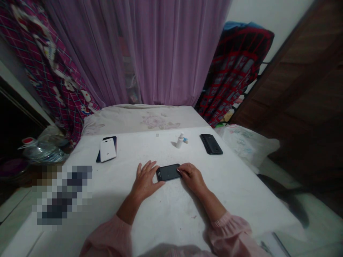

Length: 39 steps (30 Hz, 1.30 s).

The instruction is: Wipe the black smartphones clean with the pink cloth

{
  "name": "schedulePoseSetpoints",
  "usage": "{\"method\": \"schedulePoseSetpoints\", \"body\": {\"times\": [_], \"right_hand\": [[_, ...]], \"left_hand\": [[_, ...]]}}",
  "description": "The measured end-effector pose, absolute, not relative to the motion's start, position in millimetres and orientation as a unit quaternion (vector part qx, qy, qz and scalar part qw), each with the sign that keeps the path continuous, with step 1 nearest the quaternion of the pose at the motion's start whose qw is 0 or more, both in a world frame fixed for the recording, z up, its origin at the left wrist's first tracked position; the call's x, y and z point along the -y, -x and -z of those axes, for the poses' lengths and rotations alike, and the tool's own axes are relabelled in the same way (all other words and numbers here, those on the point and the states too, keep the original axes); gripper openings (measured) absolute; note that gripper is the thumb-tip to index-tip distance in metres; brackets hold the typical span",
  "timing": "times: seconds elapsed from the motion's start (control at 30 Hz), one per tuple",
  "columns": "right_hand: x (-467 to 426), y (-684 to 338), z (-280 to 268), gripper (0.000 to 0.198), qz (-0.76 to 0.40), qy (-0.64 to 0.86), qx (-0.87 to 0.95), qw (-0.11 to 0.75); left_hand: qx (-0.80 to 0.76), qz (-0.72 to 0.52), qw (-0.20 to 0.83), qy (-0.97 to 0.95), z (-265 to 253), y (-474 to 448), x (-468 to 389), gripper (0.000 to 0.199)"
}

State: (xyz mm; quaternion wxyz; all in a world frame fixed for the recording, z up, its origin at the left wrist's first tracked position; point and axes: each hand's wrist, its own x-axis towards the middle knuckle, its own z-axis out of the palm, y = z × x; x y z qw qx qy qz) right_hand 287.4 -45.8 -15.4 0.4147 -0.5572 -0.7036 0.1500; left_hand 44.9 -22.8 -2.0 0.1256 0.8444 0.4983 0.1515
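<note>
A black smartphone [168, 172] lies face up on the white-covered table, its screen dark. My left hand [145, 180] holds it at the left end, thumb along the near edge and index finger at the far corner, the other fingers spread on the cloth. Over the phone's right end, my right hand [192, 177] has its fingers pinched together at the screen. Something small and pale shows at those fingertips, too small to name. Beyond the phone stands a small white bottle [179, 141], with a small blue-and-white item [185, 140] beside it.
A white phone [108, 150] lies over a dark one [98, 157] at the left. Stacked black phones [211, 144] lie at the right. A tiny grey square [157, 135] is near the back. A plastic bag [241, 142] sits past the right edge; a water bottle [40, 151] stands left.
</note>
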Motion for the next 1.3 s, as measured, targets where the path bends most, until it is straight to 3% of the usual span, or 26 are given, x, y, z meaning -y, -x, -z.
{"method": "schedulePoseSetpoints", "body": {"times": [0.5, 0.8, 1.3], "right_hand": [[14.6, -275.1, 11.6, 0.014, -0.127, 0.608, 0.673, 0.401], [62.8, -288.2, 22.2, 0.018, -0.139, 0.582, 0.674, 0.433], [25.6, -268.7, 11.7, 0.024, -0.058, 0.607, 0.707, 0.358]], "left_hand": [[-0.485, -0.157, 0.128, -0.851, 6.6, -43.6, 20.5, 0.055], [-0.488, -0.155, 0.126, -0.85, 4.6, -44.8, 21.7, 0.054], [-0.483, -0.156, 0.13, -0.852, 7.5, -43.2, 20.2, 0.056]]}}
